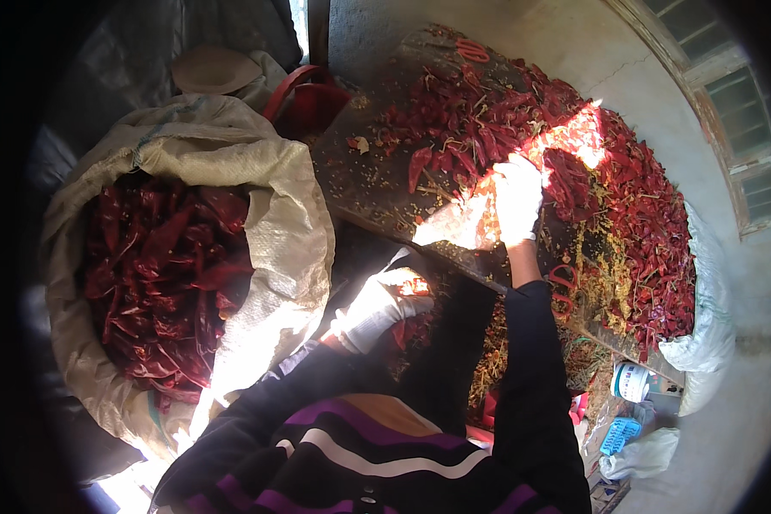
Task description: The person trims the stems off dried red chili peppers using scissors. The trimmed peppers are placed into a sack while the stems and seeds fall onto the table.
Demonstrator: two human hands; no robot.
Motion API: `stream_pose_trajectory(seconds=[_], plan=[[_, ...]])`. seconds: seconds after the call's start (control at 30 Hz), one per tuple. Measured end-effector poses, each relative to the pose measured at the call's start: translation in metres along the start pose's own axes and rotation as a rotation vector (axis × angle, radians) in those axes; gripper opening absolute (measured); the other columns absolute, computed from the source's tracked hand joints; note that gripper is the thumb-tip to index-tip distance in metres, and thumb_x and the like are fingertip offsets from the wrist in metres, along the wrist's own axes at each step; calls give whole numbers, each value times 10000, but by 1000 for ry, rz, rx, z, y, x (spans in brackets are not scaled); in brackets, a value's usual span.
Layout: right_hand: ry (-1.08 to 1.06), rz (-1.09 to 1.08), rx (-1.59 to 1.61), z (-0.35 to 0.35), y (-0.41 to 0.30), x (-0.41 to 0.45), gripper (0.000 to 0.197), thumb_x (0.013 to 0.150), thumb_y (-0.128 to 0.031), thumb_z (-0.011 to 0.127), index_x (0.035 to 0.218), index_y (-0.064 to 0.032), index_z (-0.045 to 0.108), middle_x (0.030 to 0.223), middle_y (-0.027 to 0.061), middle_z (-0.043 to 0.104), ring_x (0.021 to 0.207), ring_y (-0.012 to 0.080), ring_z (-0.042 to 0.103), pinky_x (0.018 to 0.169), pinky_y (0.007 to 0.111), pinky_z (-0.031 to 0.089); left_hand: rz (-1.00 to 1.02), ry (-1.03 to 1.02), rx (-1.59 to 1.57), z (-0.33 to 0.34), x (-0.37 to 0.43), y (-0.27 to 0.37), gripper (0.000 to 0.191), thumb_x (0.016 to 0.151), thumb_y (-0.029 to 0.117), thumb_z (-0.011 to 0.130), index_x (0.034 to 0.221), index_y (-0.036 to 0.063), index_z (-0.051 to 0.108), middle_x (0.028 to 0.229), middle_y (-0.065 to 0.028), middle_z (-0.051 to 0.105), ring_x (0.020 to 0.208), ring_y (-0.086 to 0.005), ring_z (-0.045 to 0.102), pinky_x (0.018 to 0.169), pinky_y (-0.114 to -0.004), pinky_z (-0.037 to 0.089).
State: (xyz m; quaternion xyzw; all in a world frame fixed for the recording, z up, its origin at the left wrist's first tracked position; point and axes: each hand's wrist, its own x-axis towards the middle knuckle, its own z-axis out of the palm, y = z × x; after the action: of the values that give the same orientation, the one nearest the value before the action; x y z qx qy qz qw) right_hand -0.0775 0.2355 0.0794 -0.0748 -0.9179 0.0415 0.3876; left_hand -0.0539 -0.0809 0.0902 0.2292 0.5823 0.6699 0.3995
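Note:
In a white glove, my left hand (376, 311) is curled around dried red chili peppers (414, 284), just off the table's near edge. My right hand (519, 196), also gloved in white, is over the table at the near side of a heap of dried red chili peppers (475, 135). Bright sunlight washes out its fingers, so whether it grips anything is unclear. To the left stands a woven sack (289, 225) with a rolled rim, filled with larger dark red dried chilies (160, 257).
Red-handled scissors (562, 289) lie at the table's near right, another red-handled pair (472, 50) at its far end. Chili pieces (655, 257) are heaped by a white sack (707, 321). A red bucket (311, 103) stands behind the woven sack. A blue plastic basket (620, 435) sits lower right.

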Motion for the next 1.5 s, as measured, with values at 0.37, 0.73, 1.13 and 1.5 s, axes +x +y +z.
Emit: stream_pose_trajectory(seconds=[0.37, 0.73, 1.13, 1.5], plan=[[396, 1018, 1560, -45, -33, -57, 126, 909, 29, 626, 976, -71, 664, 1110, 167, 681, 982, 302, 687, 835, 403, 597, 169, -41, 20, 7, 6, -16, 181, 829, 15, 736, 993, 14, 657, 972, -40, 654, 825, -119, 626, 765, -261, 529], [-92, 307, 694, -112, -165, -115, 247, 680, 80, 776, 819, -45, 614, 879, 103, 643, 828, 247, 637, 725, 331, 511, 58, 70, -293, 9, 2, -27, 280, 924, 155, 659, 1152, -8, 649, 1140, -36, 593, 1022, -117, 571, 904, -281, 477], [-402, -252, 175, -137, -164, -101, 135, 732, -125, 731, 840, -126, 649, 939, 59, 612, 1059, 272, 585, 974, 457, 390, 72, -71, -215, 3, -3, -19, 557, 887, 135, 696, 1377, -3, 468, 1138, -35, 623, 964, -91, 588, 938, -252, 464], [-409, 189, 721, -153, -155, -102, 242, 801, -246, 744, 868, -34, 648, 993, 126, 664, 973, 282, 639, 872, 409, 493, 288, -104, 282, 3, 0, -23, 139, 828, 183, 747, 905, 83, 690, 803, -6, 650, 839, -135, 594, 939, -338, 382]])
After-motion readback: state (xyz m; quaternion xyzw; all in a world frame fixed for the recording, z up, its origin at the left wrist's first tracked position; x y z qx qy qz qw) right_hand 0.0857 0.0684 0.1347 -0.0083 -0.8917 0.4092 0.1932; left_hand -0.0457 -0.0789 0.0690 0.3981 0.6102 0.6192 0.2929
